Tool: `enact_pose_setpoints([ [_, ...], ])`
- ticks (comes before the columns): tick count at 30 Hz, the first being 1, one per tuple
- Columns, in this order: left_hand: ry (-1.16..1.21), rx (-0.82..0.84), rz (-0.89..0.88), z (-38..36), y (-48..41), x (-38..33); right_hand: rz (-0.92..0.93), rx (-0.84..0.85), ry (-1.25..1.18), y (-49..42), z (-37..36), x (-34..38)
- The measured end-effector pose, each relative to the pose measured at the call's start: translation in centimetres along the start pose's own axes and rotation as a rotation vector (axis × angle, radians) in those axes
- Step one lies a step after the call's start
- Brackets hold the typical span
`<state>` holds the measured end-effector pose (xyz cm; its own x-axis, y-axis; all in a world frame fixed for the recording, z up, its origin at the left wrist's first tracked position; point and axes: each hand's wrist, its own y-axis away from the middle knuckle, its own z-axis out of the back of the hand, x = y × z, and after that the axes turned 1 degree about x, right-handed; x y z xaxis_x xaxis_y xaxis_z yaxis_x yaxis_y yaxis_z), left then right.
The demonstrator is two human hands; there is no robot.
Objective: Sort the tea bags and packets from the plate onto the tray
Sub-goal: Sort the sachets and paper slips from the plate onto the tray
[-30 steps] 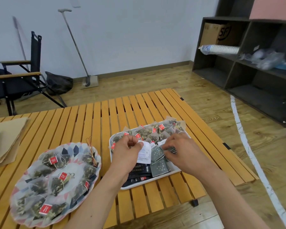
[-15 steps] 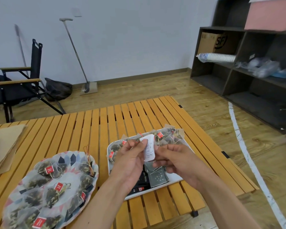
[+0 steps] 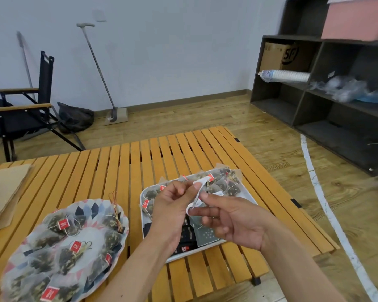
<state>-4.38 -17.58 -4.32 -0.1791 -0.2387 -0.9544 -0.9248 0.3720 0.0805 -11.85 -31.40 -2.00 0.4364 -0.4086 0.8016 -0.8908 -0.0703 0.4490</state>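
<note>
A patterned plate (image 3: 90, 207) at the lower left holds several mesh tea bags (image 3: 69, 256) with red tags. A white tray (image 3: 250, 196) in the middle carries more mesh tea bags (image 3: 225, 182) at its far end, black packets (image 3: 186, 234) and grey-green packets (image 3: 205, 234) near its front. Above the tray, my left hand (image 3: 172, 210) and my right hand (image 3: 234, 219) both pinch a small white paper packet (image 3: 198, 192), which is bent between my fingertips.
The slatted wooden table (image 3: 118, 162) has brown paper sheets (image 3: 4, 190) at its left edge. A folding chair (image 3: 20, 110), a black bag (image 3: 74, 116) and a long-handled dustpan (image 3: 116, 114) stand by the wall. Dark shelves (image 3: 327, 94) are at the right.
Both hands lifted the white paper packet up off the tray and brought it between them; the right hand left the grey-green packets. The camera view tilted slightly.
</note>
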Motion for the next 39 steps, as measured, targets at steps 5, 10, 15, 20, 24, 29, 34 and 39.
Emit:
enact_pose_setpoints([
  [5,-0.092,-0.047,0.138,0.6,-0.3,0.3,0.085,-0.225,0.105,-0.4,0.5,-0.3],
  [10,-0.109,0.070,0.330,1.9,-0.7,-0.3,0.172,-0.419,0.357,-0.6,1.5,-0.3],
  [15,-0.177,0.017,0.373,2.1,-0.9,-0.1,0.176,-0.421,0.385,-0.6,1.6,-0.3],
  [20,-0.247,-0.019,0.310,2.3,-1.0,-0.2,0.249,-0.488,0.414,-0.9,1.1,-0.5],
  [24,-0.162,-0.045,0.286,2.4,-1.3,-0.7,0.293,-0.548,0.411,-1.3,0.9,-0.4],
  [29,-0.035,-0.012,0.390,2.8,-1.5,-1.1,0.324,-0.537,0.401,-1.4,1.1,-0.2],
  [34,-0.185,0.007,0.323,2.7,-1.4,-0.7,0.307,-0.499,0.508,-1.4,1.4,-0.6],
  [39,-0.299,0.007,0.262,2.8,-1.4,-0.1,0.392,-0.597,0.682,-1.9,1.6,-1.0],
])
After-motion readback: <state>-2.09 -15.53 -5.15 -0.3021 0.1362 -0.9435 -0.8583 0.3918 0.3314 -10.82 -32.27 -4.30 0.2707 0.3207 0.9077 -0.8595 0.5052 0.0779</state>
